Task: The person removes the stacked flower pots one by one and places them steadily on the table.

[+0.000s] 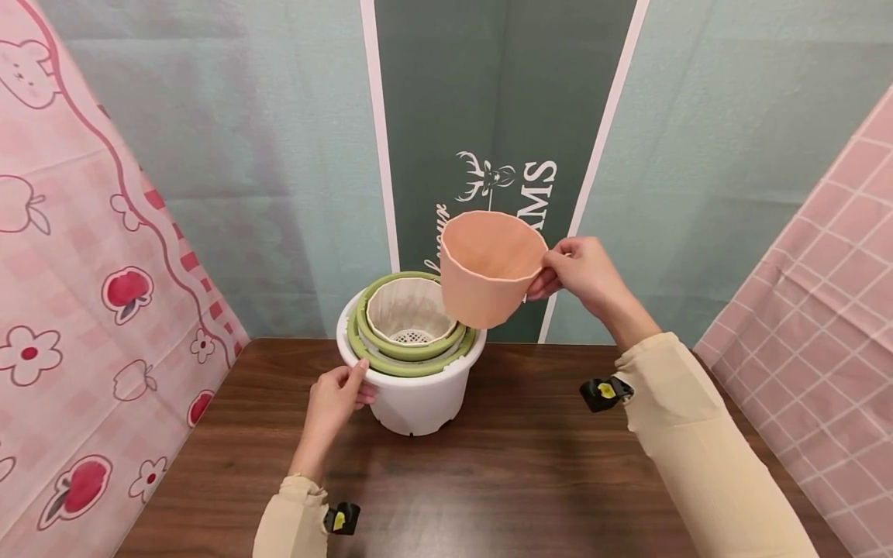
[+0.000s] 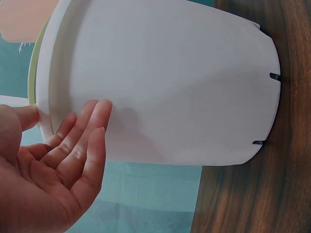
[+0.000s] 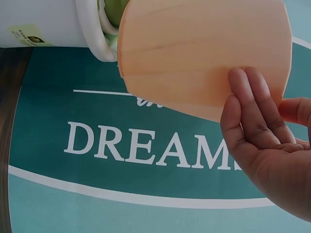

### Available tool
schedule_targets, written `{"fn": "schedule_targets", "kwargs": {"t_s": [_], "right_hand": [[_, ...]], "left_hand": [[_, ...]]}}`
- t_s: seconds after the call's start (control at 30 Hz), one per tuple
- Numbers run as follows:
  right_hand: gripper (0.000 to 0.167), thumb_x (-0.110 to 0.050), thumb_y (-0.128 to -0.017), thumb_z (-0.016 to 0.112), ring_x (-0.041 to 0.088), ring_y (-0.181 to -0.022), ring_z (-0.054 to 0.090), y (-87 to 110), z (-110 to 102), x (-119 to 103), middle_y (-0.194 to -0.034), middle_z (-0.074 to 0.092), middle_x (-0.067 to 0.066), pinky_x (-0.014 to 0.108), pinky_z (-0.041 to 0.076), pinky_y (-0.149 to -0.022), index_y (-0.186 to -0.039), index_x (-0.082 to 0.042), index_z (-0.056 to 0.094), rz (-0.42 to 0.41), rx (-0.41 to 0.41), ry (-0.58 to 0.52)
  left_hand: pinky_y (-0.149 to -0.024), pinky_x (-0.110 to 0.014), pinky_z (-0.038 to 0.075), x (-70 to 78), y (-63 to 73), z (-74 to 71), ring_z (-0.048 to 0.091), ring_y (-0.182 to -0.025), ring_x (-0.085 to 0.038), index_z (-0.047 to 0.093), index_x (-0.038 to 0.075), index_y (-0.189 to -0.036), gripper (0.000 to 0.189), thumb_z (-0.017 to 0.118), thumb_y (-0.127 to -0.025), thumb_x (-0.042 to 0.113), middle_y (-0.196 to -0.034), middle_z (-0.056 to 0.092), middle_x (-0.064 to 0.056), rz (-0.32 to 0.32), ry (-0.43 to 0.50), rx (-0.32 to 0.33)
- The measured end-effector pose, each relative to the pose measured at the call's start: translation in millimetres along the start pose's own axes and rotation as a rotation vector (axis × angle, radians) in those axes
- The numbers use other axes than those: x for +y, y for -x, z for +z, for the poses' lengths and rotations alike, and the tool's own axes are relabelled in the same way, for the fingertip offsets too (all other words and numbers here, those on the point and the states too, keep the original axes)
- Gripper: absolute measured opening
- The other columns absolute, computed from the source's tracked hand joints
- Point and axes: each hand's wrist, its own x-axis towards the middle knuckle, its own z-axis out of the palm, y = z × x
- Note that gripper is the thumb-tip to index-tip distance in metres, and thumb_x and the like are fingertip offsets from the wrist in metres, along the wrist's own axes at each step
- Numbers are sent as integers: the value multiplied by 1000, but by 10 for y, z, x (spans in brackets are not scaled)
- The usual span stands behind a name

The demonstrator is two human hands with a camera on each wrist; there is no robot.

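Note:
A peach-coloured flower pot [image 1: 481, 291] is held tilted in the air by my right hand [image 1: 575, 275], thumb at its rim and fingers against the outer wall, as the right wrist view also shows. Below and left of it, a large white flower pot [image 1: 418, 399] stands upright on the table. Green-rimmed pots [image 1: 412, 364] are nested inside it, with a cream pot [image 1: 412, 310] innermost, its bottom full of holes. My left hand [image 1: 338, 391] grips the white pot's rim at the near left; in the left wrist view, the fingers [image 2: 99, 114] lie along its outer wall.
The brown wooden table [image 1: 516, 473] extends in front of the pots. Behind it hangs a green cloth [image 1: 439, 77] with white lettering and a deer head. A pink patterned cloth [image 1: 63, 310] borders the left side and a pink grid cloth [image 1: 823, 372] the right.

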Motion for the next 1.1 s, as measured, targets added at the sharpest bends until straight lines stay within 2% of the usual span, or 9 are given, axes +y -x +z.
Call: {"fn": "schedule_targets", "kwargs": {"t_s": [0.2,0.6,0.87,1.1], "right_hand": [[20,-3,-92,41,23,-57,66,7,-66,24,-61,65,12,37,55,-60,-85,14,49,6,9,0],[20,-2,-91,39,23,-55,65,23,-181,118,-60,64,13,34,55,-57,-85,14,50,36,66,7],[22,-2,-92,38,22,-56,66,35,-253,163,-60,65,12,38,55,-61,-88,15,51,55,76,26],[22,-1,-91,37,21,-55,66,48,-331,237,-59,65,11,34,55,-57,-87,16,51,65,73,19]], "left_hand": [[-59,-35,54,3,12,0,66,-63,-24,62,-6,-83,43,51,-93,34,-68,65,-12,6,12,-2],[-55,-27,53,3,11,3,66,-63,-23,63,-5,-83,42,51,-94,34,-68,66,-12,1,4,-1],[-54,-26,52,6,23,2,65,-61,-19,63,-6,-83,43,51,-94,34,-68,66,-12,4,7,-4],[-57,-29,54,-4,9,6,65,-60,-18,63,-5,-83,41,51,-94,33,-68,66,-11,-6,9,-3]]}}
